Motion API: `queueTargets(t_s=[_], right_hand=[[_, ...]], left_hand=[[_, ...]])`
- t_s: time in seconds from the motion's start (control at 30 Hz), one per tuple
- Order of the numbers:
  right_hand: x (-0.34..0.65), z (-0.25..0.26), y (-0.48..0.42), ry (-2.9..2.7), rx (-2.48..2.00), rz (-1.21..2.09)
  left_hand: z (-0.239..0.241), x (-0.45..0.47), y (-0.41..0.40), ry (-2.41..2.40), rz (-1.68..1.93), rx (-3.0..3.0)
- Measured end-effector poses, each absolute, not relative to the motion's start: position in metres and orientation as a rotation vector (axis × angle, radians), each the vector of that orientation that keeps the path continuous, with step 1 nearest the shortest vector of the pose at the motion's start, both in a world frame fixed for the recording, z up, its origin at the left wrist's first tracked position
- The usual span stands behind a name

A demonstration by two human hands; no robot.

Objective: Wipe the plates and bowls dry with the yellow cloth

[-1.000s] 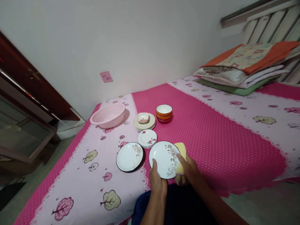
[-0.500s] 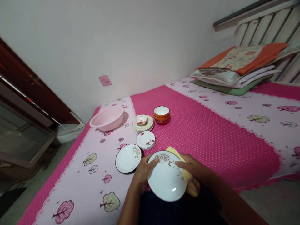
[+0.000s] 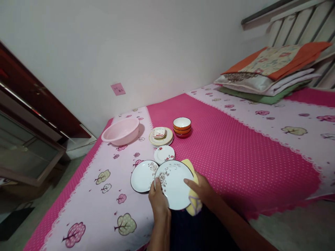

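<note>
A white plate (image 3: 176, 188) with a dark rim and brown floral print is held up over the near edge of the bed. My left hand (image 3: 158, 200) grips its left side, thumb on the upper face. At the right rim, my right hand (image 3: 202, 190) clasps the plate together with a yellow cloth (image 3: 194, 204), which partly lies behind the plate. A matching plate (image 3: 142, 177) rests on the bedspread to the left, its right edge covered by the held one. Just beyond sits a stack of small plates (image 3: 164, 153) with red flowers.
Farther back stand larger yellow-rimmed plates (image 3: 169, 138) with a small square dish (image 3: 158, 132) on top. Stacked orange bowls (image 3: 182, 127) are beside them. A pink basin (image 3: 121, 131) stands near the wall. Folded bedding (image 3: 272, 75) is piled at the far right.
The held plate has moved left and slightly up, and has turned so its flowers are now at the left. It now overlaps the plate on the bed. Both hands moved with it.
</note>
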State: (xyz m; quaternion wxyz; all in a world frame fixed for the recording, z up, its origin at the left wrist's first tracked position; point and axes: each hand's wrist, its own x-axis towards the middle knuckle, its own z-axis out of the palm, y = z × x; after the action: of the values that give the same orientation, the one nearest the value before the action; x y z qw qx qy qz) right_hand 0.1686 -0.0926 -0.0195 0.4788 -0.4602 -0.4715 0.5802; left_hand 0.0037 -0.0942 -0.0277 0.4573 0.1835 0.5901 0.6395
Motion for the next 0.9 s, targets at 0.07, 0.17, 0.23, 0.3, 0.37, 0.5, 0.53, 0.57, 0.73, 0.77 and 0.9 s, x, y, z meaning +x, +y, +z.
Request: queueTargets(t_s=[0.07, 0.17, 0.23, 0.3, 0.37, 0.5, 0.53, 0.57, 0.73, 0.77, 0.9], right_hand=[[0.149, -0.029, -0.103, -1.062, -1.117, 1.382], [0.138, -0.038, -0.114, -0.985, -1.080, 1.360], [0.148, -0.036, -0.114, -0.993, -1.112, 1.373], [0.169, -0.027, -0.109, -1.036, -1.138, 1.408], [0.194, -0.012, -0.102, -1.102, -1.090, 1.511], [0.224, 0.017, -0.093, -1.216, -0.997, 1.695], [0.225, 0.021, -0.092, -1.232, -0.979, 1.726], [0.225, 0.022, -0.091, -1.242, -0.969, 1.742], [0.194, -0.002, -0.096, -1.115, -1.004, 1.651], [0.184, -0.008, -0.099, -1.070, -1.023, 1.626], [0.152, -0.029, -0.112, -0.880, -1.055, 1.559]], left_hand=[[-0.030, 0.014, -0.096, 1.495, 1.645, 0.350], [-0.028, 0.024, -0.102, 1.471, 1.666, 0.300], [-0.023, 0.023, -0.106, 1.418, 1.637, 0.358], [-0.015, 0.014, -0.108, 1.372, 1.540, 0.530], [-0.005, 0.002, -0.107, 1.339, 1.407, 0.716], [0.009, -0.012, -0.100, 1.291, 1.250, 0.844], [0.010, -0.011, -0.099, 1.286, 1.229, 0.866], [0.008, -0.009, -0.098, 1.284, 1.231, 0.877], [-0.016, 0.010, -0.098, 1.393, 1.518, 0.620], [-0.021, 0.015, -0.099, 1.431, 1.570, 0.541], [-0.030, 0.031, -0.107, 1.507, 1.658, 0.444]])
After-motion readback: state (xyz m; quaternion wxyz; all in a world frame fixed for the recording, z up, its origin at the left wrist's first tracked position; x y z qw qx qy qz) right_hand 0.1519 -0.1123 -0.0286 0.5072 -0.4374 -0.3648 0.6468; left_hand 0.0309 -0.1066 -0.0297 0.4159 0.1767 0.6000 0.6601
